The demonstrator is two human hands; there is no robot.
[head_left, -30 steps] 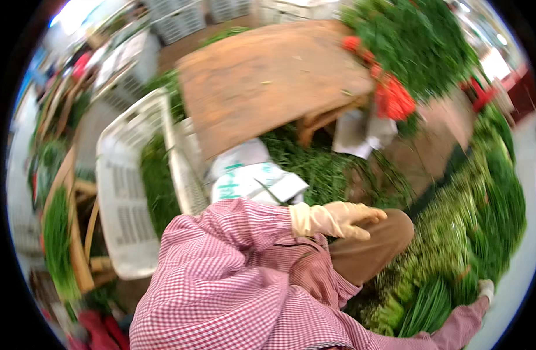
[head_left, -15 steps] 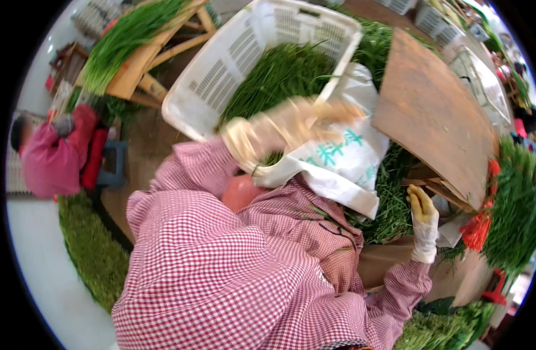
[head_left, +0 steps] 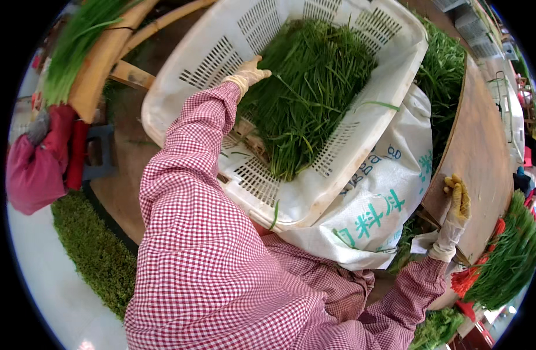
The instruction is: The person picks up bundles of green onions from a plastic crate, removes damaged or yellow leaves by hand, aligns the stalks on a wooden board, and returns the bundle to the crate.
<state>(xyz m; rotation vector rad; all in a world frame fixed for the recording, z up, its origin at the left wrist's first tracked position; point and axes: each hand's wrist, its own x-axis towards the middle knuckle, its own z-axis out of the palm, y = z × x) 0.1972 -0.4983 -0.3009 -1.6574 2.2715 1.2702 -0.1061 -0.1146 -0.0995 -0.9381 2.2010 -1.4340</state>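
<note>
The gloved left hand (head_left: pixel 248 74) was found at upper centre of the frame, inside the white plastic basket (head_left: pixel 390 96), at the left edge of a heap of long green leaves (head_left: pixel 314 87). Its thumb and fingers stood apart, with nothing seen between them; whether the fingertips touched the leaves could not be told. The heap lay in the basket, filling much of its middle and upper part, and one loose leaf (head_left: pixel 380 105) lay across the basket's right rim.

The gloved right hand (head_left: pixel 458 204) was at right of the frame, in front of the wooden table (head_left: pixel 483 131). Its fingers were bent and close together, yellow toward the tips; whether they gripped anything could not be told.

A white sack (head_left: pixel 410 131) with printing lay just beside the basket, on its right. At the right edge, a green bunch (head_left: pixel 510 251) was noted near red ties (head_left: pixel 467 282). At upper left, further greens (head_left: pixel 75 52) lay on a wooden bench (head_left: pixel 95 81). A person in pink (head_left: pixel 34 175) was at far left, beside a blue stool (head_left: pixel 99 154).
</note>
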